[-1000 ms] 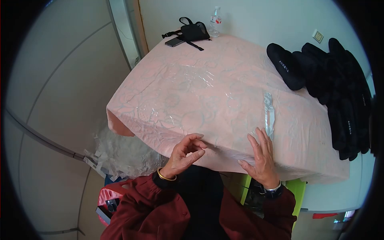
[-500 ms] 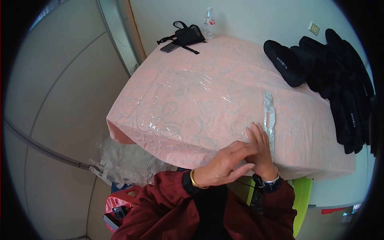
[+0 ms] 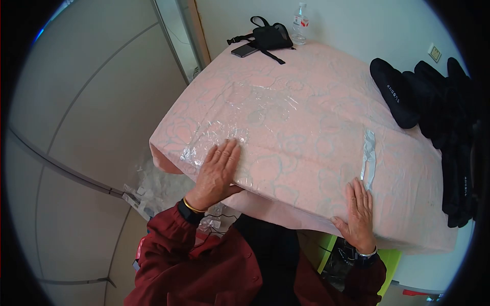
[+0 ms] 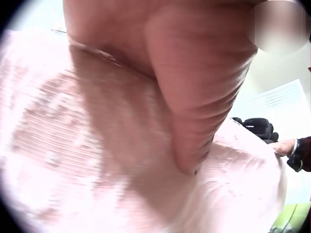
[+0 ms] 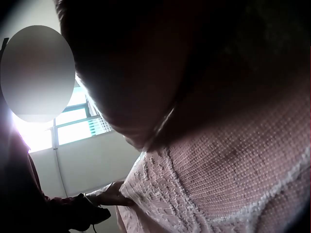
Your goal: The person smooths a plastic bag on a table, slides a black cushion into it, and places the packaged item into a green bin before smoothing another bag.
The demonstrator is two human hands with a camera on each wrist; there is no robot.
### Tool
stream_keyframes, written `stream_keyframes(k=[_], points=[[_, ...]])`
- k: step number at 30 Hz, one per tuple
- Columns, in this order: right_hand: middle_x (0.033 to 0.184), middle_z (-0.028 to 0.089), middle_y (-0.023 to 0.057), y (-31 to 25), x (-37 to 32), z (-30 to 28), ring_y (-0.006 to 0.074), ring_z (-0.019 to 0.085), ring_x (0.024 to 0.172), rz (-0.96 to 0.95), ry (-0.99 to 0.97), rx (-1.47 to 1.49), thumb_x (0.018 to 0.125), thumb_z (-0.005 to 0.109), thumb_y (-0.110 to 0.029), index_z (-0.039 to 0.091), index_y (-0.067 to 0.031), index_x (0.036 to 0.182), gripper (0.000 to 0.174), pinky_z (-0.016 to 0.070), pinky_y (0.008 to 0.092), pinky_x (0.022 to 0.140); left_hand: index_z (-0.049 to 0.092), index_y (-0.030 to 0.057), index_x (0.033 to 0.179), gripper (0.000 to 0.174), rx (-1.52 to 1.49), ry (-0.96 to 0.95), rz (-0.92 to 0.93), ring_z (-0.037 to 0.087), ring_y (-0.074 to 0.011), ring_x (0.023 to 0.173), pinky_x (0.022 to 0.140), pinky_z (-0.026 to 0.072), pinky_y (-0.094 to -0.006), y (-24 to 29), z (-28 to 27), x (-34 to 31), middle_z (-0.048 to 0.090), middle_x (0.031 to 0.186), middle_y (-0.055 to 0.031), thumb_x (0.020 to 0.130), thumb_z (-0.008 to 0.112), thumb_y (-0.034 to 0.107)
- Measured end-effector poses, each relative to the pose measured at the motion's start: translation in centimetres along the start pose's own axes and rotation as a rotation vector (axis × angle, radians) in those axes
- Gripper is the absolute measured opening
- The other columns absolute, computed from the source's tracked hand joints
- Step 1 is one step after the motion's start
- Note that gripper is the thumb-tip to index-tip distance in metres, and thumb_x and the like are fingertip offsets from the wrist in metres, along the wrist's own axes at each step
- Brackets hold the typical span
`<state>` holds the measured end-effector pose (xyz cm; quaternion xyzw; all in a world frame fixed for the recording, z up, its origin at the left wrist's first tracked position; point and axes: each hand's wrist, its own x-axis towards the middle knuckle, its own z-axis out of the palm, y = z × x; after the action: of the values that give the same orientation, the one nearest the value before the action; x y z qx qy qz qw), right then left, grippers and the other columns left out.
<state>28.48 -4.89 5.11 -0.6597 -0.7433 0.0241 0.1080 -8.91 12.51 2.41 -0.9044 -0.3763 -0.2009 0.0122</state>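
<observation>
A pink patterned cloth covers the table, and a shiny sheet of clear plastic lies over it. My left hand rests palm down on the plastic at the front left, fingers straight and the thumb at the table's front edge. Toward the front right, my right hand lies on the cloth with its fingers stretched out. Its fingertips are right at the lower end of a silvery strip. In the left wrist view the palm and thumb are close over the cloth. Neither hand holds anything.
At the back are a black pouch with straps, a phone and a water bottle. Black padded pieces line the right side. Crumpled clear plastic lies below the table's left side. A green bin stands under the front right.
My left hand first crossed over to my right hand, then moved back left and came down flat on the plastic. The right hand has stayed near the silvery strip and now lies flatter.
</observation>
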Motion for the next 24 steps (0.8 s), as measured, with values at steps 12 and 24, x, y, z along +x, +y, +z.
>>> stream_keyframes(k=[12, 24], points=[[0.160, 0.027, 0.0270, -0.2, -1.4, 0.3, 0.0425, 0.026, 0.148, 0.042, 0.040, -0.027, 0.091, 0.060, -0.053, 0.029, 0.0076, 0.152, 0.092, 0.0179, 0.0546, 0.120, 0.042, -0.0018, 0.147, 0.102, 0.091, 0.128, -0.103, 0.040, -0.0379, 0.143, 0.119, 0.0279, -0.0532, -4.5, 0.4, -2.0, 0.042, 0.153, -0.0209, 0.063, 0.089, 0.034], [0.159, 0.029, 0.0249, -0.1, -7.8, 0.1, 0.0414, 0.026, 0.149, 0.097, 0.105, 0.292, 0.087, 0.069, -0.045, 0.031, 0.0064, 0.151, 0.090, 0.0191, 0.0509, 0.122, 0.036, -0.0033, 0.151, 0.111, 0.015, 0.029, 0.025, 0.031, -0.0414, 0.148, 0.120, 0.0222, -0.0572, -1.6, -3.3, -4.8, 0.034, 0.158, -0.0235, 0.071, 0.081, 0.058]])
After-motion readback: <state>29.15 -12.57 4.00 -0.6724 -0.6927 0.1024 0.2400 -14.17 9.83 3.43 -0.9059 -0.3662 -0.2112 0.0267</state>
